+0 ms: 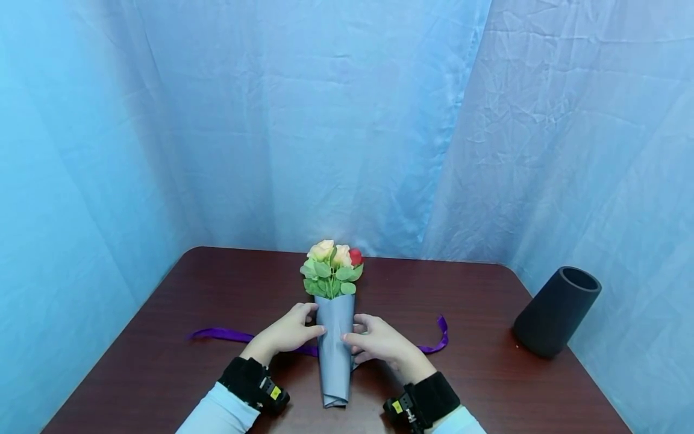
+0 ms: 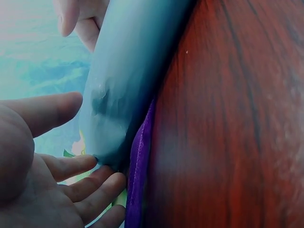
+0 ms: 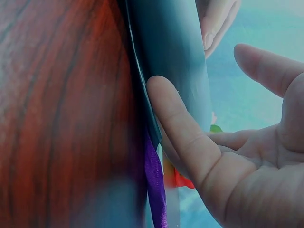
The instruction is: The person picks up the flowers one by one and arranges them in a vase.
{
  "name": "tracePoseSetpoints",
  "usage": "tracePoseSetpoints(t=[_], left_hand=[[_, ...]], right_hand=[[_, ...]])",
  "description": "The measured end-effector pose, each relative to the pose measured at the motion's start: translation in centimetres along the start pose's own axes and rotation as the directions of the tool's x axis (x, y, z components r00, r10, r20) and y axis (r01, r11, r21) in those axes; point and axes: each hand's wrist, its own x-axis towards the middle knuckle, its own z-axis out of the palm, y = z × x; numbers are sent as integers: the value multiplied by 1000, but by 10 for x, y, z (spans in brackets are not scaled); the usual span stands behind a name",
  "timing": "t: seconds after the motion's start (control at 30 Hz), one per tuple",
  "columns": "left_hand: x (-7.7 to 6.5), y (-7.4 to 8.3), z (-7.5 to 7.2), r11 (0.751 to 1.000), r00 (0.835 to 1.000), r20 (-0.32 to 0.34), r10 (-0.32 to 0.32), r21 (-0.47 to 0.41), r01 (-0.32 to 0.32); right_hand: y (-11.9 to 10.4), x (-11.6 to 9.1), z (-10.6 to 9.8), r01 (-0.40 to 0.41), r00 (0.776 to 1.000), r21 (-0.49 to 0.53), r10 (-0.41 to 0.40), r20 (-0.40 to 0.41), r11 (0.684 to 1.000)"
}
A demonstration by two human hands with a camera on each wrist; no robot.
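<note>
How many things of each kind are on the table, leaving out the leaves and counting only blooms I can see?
Cream blooms: 2
Red bloom: 1
Blue-grey wrap: 1
Purple ribbon: 1 (middle partly hidden; taken as one strip)
Black vase: 1
Total: 6

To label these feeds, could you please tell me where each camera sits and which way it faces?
Head: on the head, facing forward and down at the bouquet; left grip, right grip and sleeves show.
Left wrist: on that wrist, facing the grey wrap; both grips partly show.
Right wrist: likewise, from the opposite side.
Both wrist views show the purple ribbon.
</note>
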Motion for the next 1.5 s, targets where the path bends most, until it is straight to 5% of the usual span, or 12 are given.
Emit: tracePoseSetpoints(t=[1.5], left_hand=[[2,16,-10,994,992,-71,107,-22,-109]], right_hand=[[-4,1,-5,6,1000,33,-5,-27,999]])
